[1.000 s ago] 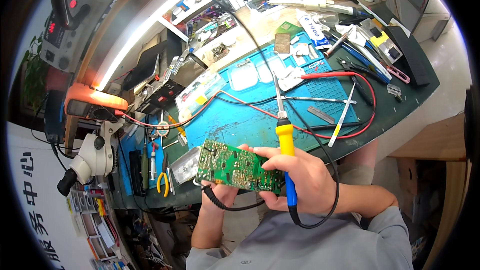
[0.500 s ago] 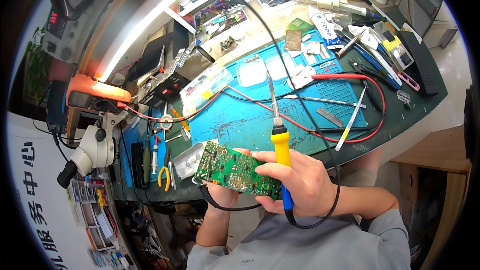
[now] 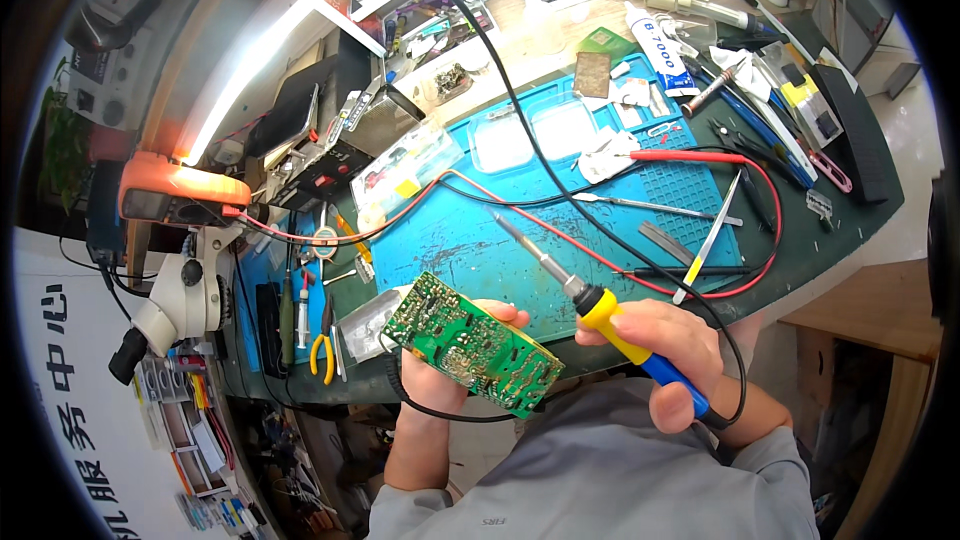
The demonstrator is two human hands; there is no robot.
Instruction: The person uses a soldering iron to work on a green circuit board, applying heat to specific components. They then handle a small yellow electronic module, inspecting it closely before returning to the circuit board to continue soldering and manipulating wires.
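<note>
Head view: left hand [image 3: 434,381] held board [image 3: 470,348], long axis slanting down-right. Right hand [image 3: 684,344] held iron [image 3: 573,286] nearby, tip [image 3: 503,222] off board.

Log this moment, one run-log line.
left hand: holds green circuit board | right hand: holds yellow-and-blue soldering iron | tip: apart from board, against blue mat

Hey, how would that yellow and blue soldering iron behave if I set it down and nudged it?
The soldering iron may well roll, since its handle looks round. Its black cord, looping from the handle's rear end, would probably tug and could check that roll. The slim metal shaft runs straight, so it's likely stiff.
</note>
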